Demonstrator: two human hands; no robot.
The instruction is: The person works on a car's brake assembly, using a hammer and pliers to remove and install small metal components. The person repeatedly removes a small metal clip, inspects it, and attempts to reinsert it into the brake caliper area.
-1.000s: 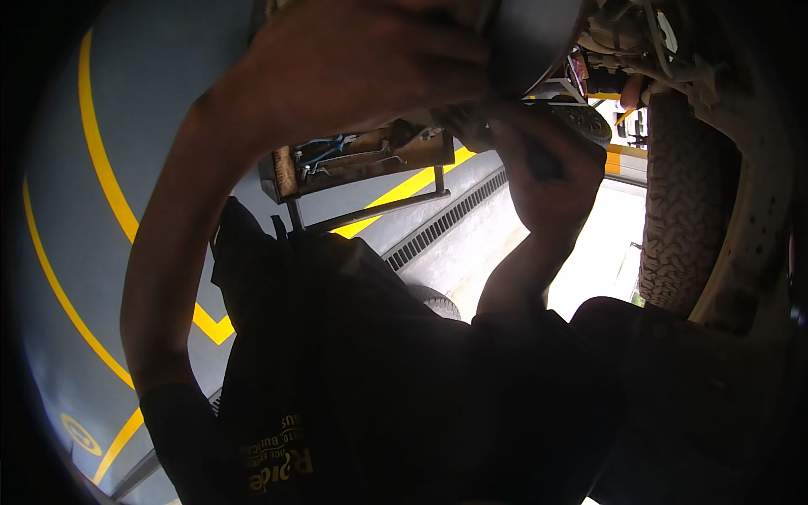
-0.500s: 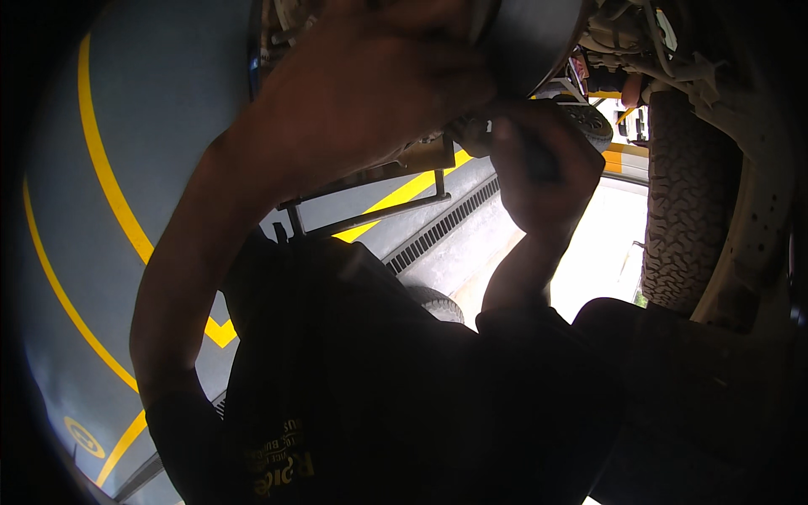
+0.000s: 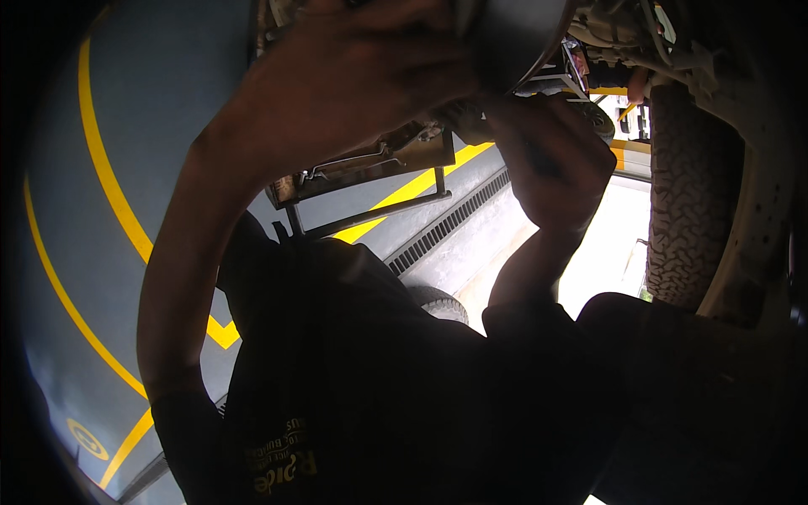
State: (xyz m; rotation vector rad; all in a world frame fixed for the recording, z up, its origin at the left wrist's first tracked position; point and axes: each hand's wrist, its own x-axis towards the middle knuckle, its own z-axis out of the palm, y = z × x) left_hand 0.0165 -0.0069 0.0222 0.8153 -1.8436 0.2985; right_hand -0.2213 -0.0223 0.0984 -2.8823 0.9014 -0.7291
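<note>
- Left hand (image 3: pixel 387 76): high in view, back turned to the camera; its forearm has shifted and uncovers more of the tray than 0.5 s ago. Its fingers look bent, but are too dark to tell what, if anything, they pinch.
- Tray (image 3: pixel 421 154): below that hand; 1 bent metal rod (image 3: pixel 373 157) shows again along its length.
- Dark part (image 3: pixel 473 126): the thing being worked on, between the 2 hands, seen just beyond the tray's right corner.
- Dark cylinder (image 3: pixel 526 38): above that part, a little further left in view than 0.5 s ago.
- Right hand (image 3: pixel 562 168): slightly further right than before, with curled fingers beside the dark part; contact, and whether the black patch in the fist is a handle or shadow, I cannot tell.
- Meaning: both hands seem still busy at the same spot; I see no part clearly freed.
- Tyre (image 3: pixel 694 202): far right, well apart from both hands.
</note>
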